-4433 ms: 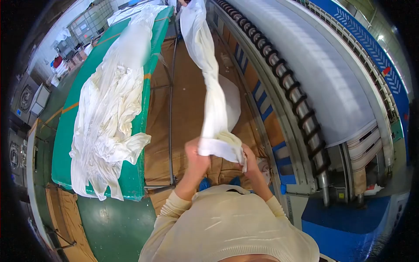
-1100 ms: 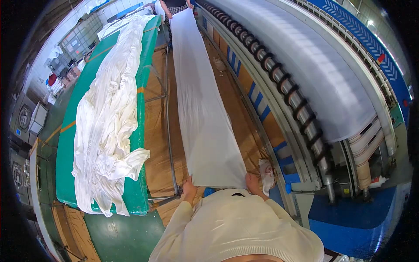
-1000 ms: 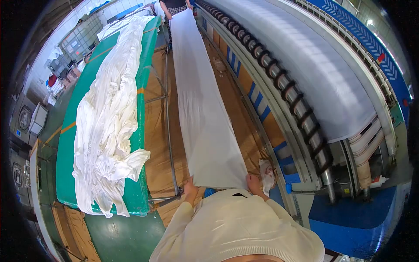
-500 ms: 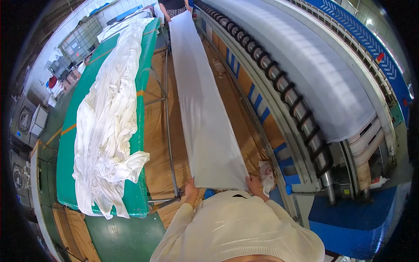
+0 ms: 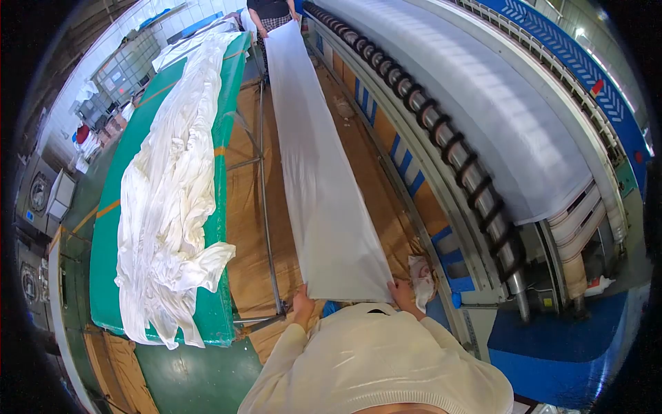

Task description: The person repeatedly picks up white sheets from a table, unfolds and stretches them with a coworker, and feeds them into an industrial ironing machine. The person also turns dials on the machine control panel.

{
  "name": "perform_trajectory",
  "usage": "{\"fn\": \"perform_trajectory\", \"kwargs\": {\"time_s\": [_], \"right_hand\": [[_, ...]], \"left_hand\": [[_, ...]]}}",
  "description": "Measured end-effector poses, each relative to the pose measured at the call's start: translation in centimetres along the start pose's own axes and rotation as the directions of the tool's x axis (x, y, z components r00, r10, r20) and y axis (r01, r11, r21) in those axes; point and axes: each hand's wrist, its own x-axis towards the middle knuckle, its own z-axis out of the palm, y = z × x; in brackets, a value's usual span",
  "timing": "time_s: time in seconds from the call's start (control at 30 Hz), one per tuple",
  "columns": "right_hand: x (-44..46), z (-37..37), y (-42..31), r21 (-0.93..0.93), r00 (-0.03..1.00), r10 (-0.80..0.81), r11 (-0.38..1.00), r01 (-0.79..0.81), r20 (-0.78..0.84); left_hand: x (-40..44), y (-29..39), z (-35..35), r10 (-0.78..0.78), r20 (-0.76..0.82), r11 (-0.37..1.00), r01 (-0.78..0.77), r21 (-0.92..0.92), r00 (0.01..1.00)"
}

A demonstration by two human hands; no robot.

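A long white sheet (image 5: 321, 172) is stretched out from me toward the far end of the aisle. My left hand (image 5: 302, 303) grips its near left corner, fingers closed on the cloth. At the near right corner, my right hand (image 5: 401, 295) pinches the edge in the same way. The near edge hangs taut between both hands, just in front of my body. At the far end, another person (image 5: 271, 14) holds the opposite corners with both hands.
A green table (image 5: 107, 252) on the left carries a long heap of crumpled white cloth (image 5: 165, 179). To the right runs a large machine with a spiral-wound roller (image 5: 448, 134) and white fabric over its drum (image 5: 496, 117). Brown covering (image 5: 245, 228) lies beneath the sheet.
The sheet and both my hands stay almost in place. The view has shifted very slightly, and the far person's body has moved a little.
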Motion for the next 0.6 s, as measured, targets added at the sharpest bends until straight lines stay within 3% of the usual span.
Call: {"fn": "perform_trajectory", "kwargs": {"time_s": [0.3, 0.6], "right_hand": [[-0.3, -1.0, -1.2, -0.092, 0.999, 0.023, 0.996, -0.02, 0.037], [-0.5, -2.3, -2.5, -0.039, 0.994, 0.069, 0.997, -0.066, 0.085]], "left_hand": [[-0.2, 0.5, -0.4, -0.05, 0.086, 0.993, 0.059, -0.104, 0.995], [-0.7, 1.0, -0.6, -0.056, 0.042, 0.998, 0.056, 0.009, 0.998]]}}
